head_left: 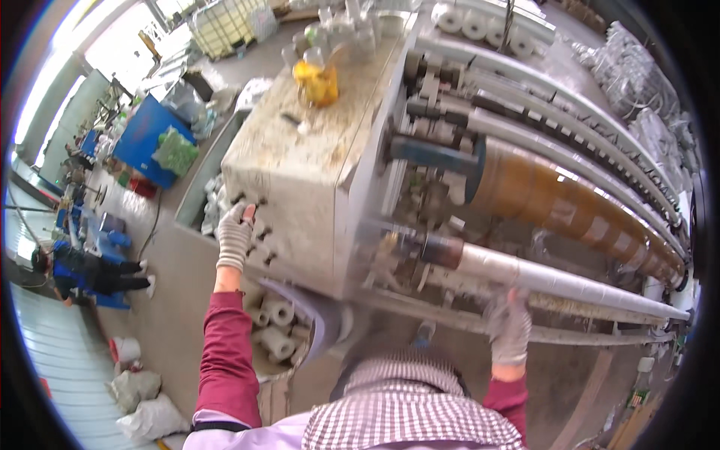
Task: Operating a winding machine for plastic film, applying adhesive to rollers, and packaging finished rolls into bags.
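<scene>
My left hand, in a pale knit glove with bare fingertips, is at the control face of a large off-white machine cabinet. Its fingers are bent together beside several dark control knobs; what lies under the fingertips is hidden. My right hand, gloved the same way, is by the near side of a long white roll on the machine. Motion smears its fingers, so I cannot tell whether they touch the roll. Behind the white roll lies a thicker brown roller.
A yellow item and several clear cups stand on the cabinet top. Below my left arm, a bin holds white rolls. At the left, a person is near a blue bench. Bagged material is piled at the far right.
</scene>
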A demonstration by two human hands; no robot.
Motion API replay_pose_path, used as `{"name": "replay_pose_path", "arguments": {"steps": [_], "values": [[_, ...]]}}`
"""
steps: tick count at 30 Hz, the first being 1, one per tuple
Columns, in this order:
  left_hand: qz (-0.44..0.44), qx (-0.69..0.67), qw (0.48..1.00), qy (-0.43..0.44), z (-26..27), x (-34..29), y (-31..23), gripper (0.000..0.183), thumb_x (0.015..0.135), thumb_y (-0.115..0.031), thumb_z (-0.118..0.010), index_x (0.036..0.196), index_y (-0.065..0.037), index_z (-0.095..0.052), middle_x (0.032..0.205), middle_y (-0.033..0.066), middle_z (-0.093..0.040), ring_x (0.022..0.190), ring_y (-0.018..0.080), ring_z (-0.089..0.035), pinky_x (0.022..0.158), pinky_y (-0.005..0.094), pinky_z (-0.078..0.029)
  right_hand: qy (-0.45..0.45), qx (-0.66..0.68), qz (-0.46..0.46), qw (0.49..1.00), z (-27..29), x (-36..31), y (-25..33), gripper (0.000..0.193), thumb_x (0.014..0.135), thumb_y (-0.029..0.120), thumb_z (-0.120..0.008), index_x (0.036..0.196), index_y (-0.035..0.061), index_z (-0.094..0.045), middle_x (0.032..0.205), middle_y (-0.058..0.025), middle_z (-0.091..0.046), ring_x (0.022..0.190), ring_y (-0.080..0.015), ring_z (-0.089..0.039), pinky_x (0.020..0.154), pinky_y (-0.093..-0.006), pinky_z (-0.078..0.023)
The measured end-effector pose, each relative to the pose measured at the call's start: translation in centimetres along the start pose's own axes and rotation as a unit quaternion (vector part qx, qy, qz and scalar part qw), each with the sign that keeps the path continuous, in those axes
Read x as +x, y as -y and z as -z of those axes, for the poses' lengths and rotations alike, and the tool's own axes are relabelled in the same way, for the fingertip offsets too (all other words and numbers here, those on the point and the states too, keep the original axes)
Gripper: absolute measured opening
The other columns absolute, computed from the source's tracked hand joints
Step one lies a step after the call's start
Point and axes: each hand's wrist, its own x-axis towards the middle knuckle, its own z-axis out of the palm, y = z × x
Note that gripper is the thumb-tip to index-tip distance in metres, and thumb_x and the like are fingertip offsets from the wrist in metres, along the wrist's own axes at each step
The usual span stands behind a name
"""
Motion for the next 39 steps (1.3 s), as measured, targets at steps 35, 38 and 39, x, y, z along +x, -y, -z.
{"name": "replay_pose_path", "arguments": {"steps": [35, 38, 39], "values": [[0.175, -0.611, 0.756, 0.159, -4.8, 21.6, -16.9, 0.027, 0.081, -0.040, -0.068, 0.083, -0.015, -0.059, 0.074, -0.0076, -0.057, 0.063, 0.0031, -0.052, 0.053, 0.0155, -0.044, -0.141, -0.137, -0.175, 0.965, 13.2, -17.8, -1.2, 0.032, 0.086, 0.011, -0.060, 0.114, -0.0012, -0.051, 0.092, -0.0079, -0.062, 0.082, -0.0155, -0.060, 0.074, -0.0276, -0.049], [0.173, -0.637, 0.736, 0.152, 0.3, 15.0, -22.8, 0.022, 0.084, -0.036, -0.065, 0.084, -0.015, -0.060, 0.072, -0.0077, -0.057, 0.059, 0.0025, -0.051, 0.050, 0.0147, -0.043, -0.120, -0.176, -0.158, 0.964, 15.9, -16.1, 1.7, 0.029, 0.085, 0.010, -0.060, 0.111, -0.0004, -0.053, 0.091, -0.0072, -0.061, 0.081, -0.0139, -0.060, 0.074, -0.0260, -0.049], [0.163, -0.630, 0.745, 0.147, 1.8, 12.4, -24.8, 0.022, 0.084, -0.036, -0.065, 0.085, -0.014, -0.059, 0.072, -0.0073, -0.056, 0.059, 0.0027, -0.051, 0.050, 0.0155, -0.042, -0.105, -0.156, -0.150, 0.970, 16.8, -15.1, 2.6, 0.029, 0.084, 0.009, -0.060, 0.111, 0.0000, -0.053, 0.092, -0.0067, -0.061, 0.082, -0.0134, -0.060, 0.075, -0.0256, -0.049]]}}
